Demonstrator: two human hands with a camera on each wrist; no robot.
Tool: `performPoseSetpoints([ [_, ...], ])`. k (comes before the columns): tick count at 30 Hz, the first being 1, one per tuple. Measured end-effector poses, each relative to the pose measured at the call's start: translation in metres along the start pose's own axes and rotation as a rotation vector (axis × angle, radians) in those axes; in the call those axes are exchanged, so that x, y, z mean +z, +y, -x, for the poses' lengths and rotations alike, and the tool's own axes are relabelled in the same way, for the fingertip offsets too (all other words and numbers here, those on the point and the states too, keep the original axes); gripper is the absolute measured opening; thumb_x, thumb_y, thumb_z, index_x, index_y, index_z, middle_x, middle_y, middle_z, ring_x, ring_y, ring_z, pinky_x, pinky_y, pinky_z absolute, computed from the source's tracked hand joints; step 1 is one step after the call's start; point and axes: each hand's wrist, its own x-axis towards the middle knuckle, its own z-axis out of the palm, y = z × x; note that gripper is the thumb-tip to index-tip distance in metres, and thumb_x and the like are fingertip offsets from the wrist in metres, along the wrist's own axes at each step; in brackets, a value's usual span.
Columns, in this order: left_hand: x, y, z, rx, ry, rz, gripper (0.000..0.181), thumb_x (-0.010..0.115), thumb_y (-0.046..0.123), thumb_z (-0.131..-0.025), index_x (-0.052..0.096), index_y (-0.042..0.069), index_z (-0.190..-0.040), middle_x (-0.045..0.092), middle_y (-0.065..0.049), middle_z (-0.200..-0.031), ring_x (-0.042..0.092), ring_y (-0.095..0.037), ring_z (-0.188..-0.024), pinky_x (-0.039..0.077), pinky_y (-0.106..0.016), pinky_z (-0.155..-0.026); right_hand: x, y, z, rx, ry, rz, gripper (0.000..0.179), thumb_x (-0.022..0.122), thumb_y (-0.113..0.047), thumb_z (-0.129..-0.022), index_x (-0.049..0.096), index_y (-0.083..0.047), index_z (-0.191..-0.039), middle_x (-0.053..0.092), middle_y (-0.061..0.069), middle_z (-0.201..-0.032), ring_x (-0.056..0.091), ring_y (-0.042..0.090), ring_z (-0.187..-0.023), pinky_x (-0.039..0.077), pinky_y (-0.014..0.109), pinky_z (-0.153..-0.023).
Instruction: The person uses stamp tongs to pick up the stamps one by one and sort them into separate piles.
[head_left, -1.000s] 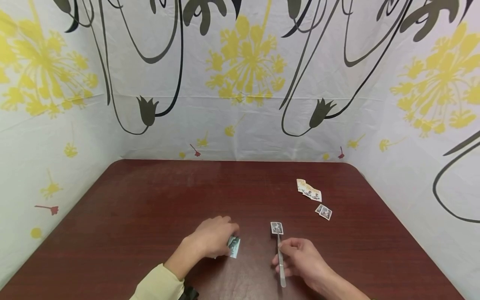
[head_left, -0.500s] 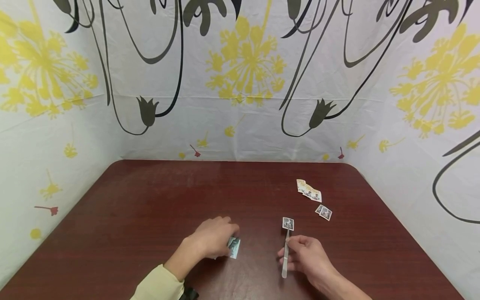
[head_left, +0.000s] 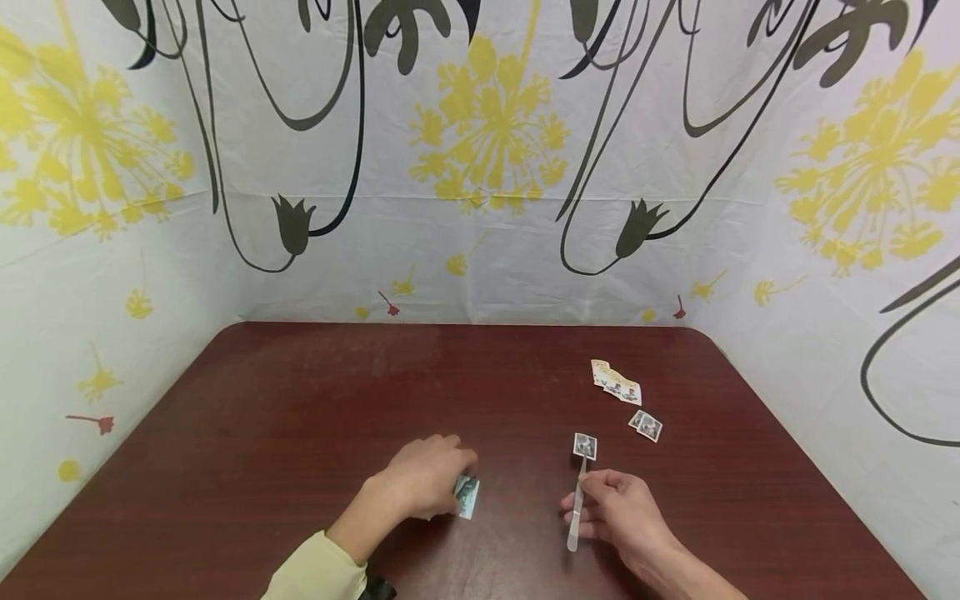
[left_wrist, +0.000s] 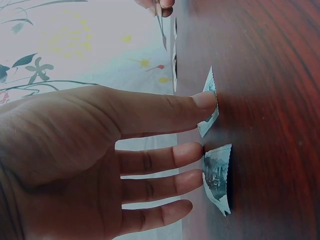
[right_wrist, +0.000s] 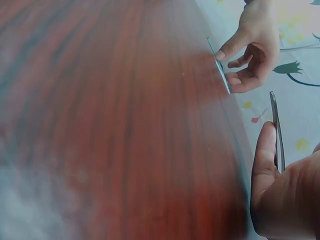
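My right hand (head_left: 618, 508) pinches slim metal tweezers (head_left: 577, 506). At the tweezers' tip is a small black-and-white postage stamp (head_left: 585, 447). The right wrist view shows the tweezers (right_wrist: 278, 132) along my right thumb. Over the tabletop to the left, my left hand (head_left: 423, 475) rests its thumb on a bluish-green stamp (left_wrist: 209, 120) with perforated edges. Beside it, the straight fingertips of the left hand (left_wrist: 65, 165) touch or nearly touch a second, slightly curled bluish-green stamp (left_wrist: 217, 175). The left index finger is mostly hidden behind the thumb.
A fanned row of yellowish stamps (head_left: 617, 383) lies at the back right of the dark red wooden table (head_left: 375, 375). Just in front of it, two black-and-white stamps (head_left: 648, 426) overlap. Patterned white cloth (head_left: 487, 250) surrounds the table's back and sides.
My right hand has moved right and slightly away from me, carrying the tweezers and the black-and-white stamp toward the overlapping pair. My left hand has stayed in place.
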Motion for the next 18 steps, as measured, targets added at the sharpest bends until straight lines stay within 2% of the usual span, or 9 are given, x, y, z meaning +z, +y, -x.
performPoseSetpoints([
  [13, -0.001, -0.001, 0.0, 0.001, -0.005, 0.013, 0.033, 0.091, 0.02, -0.076, 0.073, 0.019, -0.104, 0.062, 0.002, -0.096, 0.056, -0.016, -0.08, 0.046, -0.033, -0.066, -0.006, -0.004, -0.003, 0.0, 0.106, -0.01, 0.021, 0.049, -0.006, -0.106, 0.058, 0.011, -0.115, 0.076, 0.011, -0.083, 0.074, 0.02, -0.073, 0.063, 0.034, -0.067],
  [18, -0.001, -0.001, 0.0, 0.0, 0.001, 0.019, 0.033, 0.092, 0.019, -0.075, 0.073, 0.02, -0.103, 0.062, 0.002, -0.096, 0.056, -0.016, -0.08, 0.046, -0.033, -0.065, -0.011, -0.005, -0.005, 0.001, 0.122, -0.014, 0.022, 0.048, -0.006, -0.107, 0.056, 0.012, -0.117, 0.076, 0.012, -0.084, 0.074, 0.02, -0.073, 0.063, 0.033, -0.067],
])
